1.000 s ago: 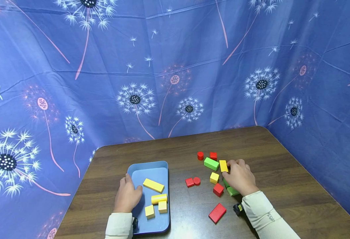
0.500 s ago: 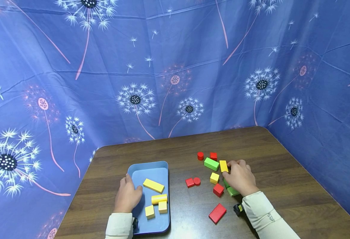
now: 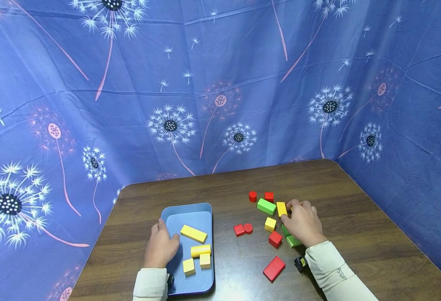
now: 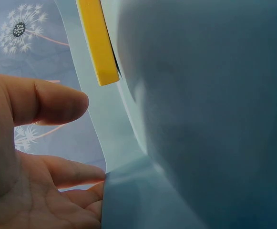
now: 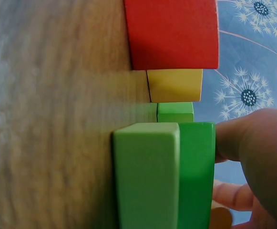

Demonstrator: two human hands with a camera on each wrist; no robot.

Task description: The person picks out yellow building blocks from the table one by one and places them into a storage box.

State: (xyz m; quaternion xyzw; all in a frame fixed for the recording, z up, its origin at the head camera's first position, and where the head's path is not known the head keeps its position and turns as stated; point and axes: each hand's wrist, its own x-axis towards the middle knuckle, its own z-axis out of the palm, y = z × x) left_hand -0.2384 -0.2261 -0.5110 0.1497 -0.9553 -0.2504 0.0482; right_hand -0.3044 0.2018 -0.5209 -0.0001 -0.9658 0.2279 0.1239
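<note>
My left hand [image 3: 161,246] is at the left side of a blue tray [image 3: 171,207], fingers along its outer wall. In the left wrist view the thumb [image 4: 57,102] stands apart from the tray. The tray holds a long yellow block [image 3: 193,233], a yellow cylinder [image 3: 198,251] and two yellow cubes [image 3: 188,266]. My right hand [image 3: 304,223] reaches over two green blocks [image 3: 293,241], fingertips right at an upright-looking yellow block [image 3: 281,209]. A bit of yellow shows among its fingers; I cannot tell whether they grip it.
Left of the right hand lie a light green block [image 3: 266,206], a yellow cube [image 3: 270,224], a red cube [image 3: 275,239] and a red rectangular block [image 3: 274,268]. Several small red pieces [image 3: 239,230] lie farther left and back. A patterned blue cloth [image 3: 220,138] hangs behind the table.
The right hand's index finger has shifted slightly away from the yellow block, and a sliver of yellow now shows beside it. The left hand, tray and blocks look unmoved.
</note>
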